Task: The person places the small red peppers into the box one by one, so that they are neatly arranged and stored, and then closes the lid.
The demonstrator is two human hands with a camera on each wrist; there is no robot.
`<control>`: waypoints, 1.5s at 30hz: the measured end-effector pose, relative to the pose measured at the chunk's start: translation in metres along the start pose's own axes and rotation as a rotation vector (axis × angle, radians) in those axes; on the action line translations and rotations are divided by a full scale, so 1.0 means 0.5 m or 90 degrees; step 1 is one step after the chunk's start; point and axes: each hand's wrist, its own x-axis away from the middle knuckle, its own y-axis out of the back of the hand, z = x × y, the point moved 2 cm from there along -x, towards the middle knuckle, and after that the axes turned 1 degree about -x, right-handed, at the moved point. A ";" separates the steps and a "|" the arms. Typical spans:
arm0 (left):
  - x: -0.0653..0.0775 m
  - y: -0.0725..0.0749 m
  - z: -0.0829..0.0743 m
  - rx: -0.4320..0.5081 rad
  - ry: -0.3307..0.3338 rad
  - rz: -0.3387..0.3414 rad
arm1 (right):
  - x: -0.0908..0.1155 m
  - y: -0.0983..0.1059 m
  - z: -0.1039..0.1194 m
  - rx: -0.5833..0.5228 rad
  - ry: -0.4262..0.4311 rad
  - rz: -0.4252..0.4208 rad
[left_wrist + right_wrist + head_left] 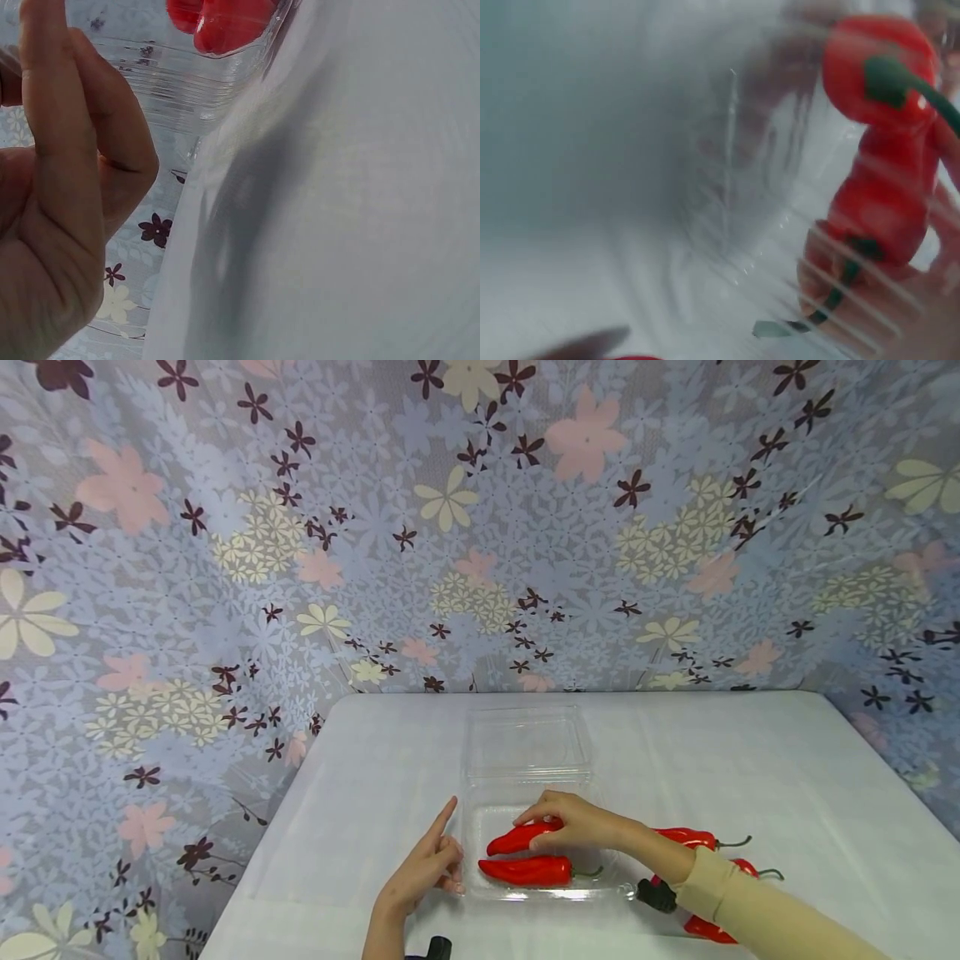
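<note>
Head: right hand (573,822) pinches a red pepper (513,839) inside the clear container (491,817), a second pepper (528,871) just beside it; left hand (427,868) at the container's left edge, index straight, contact cannot be told | Left wrist: other fingers loosely bent, nothing held | Right wrist: blurred; both peppers, green stems (889,81), behind clear plastic.

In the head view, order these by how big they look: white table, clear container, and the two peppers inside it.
1. White table
2. Clear container
3. Front pepper and back pepper, unranked: the right hand partly hides the back one.
</note>
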 end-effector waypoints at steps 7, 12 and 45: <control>0.002 -0.001 -0.002 0.002 0.002 0.003 | 0.005 -0.024 0.001 0.002 -0.015 -0.002; 0.001 -0.001 -0.003 0.003 0.007 0.004 | 0.006 -0.037 -0.002 0.023 -0.006 -0.004; 0.005 -0.002 -0.004 0.009 0.004 0.012 | 0.117 0.191 0.114 0.054 0.092 -0.303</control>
